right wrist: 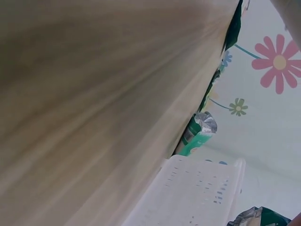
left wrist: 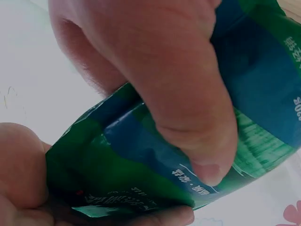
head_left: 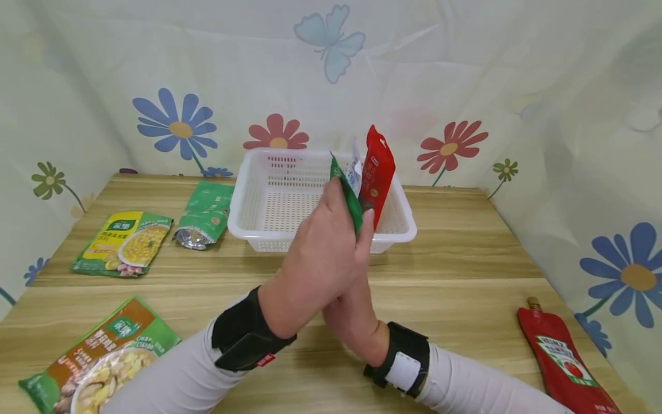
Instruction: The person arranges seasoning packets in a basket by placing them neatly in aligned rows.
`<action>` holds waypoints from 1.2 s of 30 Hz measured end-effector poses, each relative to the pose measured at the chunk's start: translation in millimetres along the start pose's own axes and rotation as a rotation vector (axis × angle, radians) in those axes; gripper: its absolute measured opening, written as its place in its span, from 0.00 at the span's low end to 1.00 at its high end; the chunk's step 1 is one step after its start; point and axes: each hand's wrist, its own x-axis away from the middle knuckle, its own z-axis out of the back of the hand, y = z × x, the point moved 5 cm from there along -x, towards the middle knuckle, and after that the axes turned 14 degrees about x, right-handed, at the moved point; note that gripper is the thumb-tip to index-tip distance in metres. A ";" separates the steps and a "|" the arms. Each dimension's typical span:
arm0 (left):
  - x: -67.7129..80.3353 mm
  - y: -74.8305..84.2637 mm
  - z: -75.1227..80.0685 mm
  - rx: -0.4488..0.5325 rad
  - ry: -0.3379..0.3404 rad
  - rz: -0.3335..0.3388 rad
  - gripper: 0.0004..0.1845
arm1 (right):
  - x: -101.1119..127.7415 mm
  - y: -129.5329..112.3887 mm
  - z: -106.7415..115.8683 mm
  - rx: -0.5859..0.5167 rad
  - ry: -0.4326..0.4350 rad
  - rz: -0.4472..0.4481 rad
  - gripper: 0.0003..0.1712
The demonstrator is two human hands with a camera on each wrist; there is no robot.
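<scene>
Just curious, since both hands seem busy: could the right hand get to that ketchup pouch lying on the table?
Probably not at once: the right hand is tucked under the left hand, both holding packets. Otherwise bare table lies before the ketchup pouch.

Wooden table inside a flower-print cloth booth

A pale wood-grain table [head_left: 465, 270] fills the lower view, its planks running left to right. Cloth walls [head_left: 517, 75] close it in at 9, 12 and 3 o'clock, cream-coloured and creased (the folds catch soft shadows). Printed on the cloth are a blue butterfly [head_left: 331, 40] at 12 o'clock, blue flowers [head_left: 176, 123] at 10 and 4 o'clock, red flowers [head_left: 276, 135] along the table's far edge, and small olive ones [head_left: 49, 179] at 9 and 2 o'clock. The light is even and diffuse.
</scene>
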 end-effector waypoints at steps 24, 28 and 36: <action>-26.3 -5.1 56.7 0.111 -0.055 0.082 0.18 | -35.1 -27.9 31.7 0.352 -0.297 0.351 0.56; -36.0 -4.8 65.4 0.103 -0.017 0.052 0.17 | -43.6 -17.2 43.2 0.462 -0.300 0.396 0.34; -68.4 -12.2 72.9 0.112 0.018 0.030 0.15 | -64.5 16.6 67.0 0.675 -0.286 0.430 0.13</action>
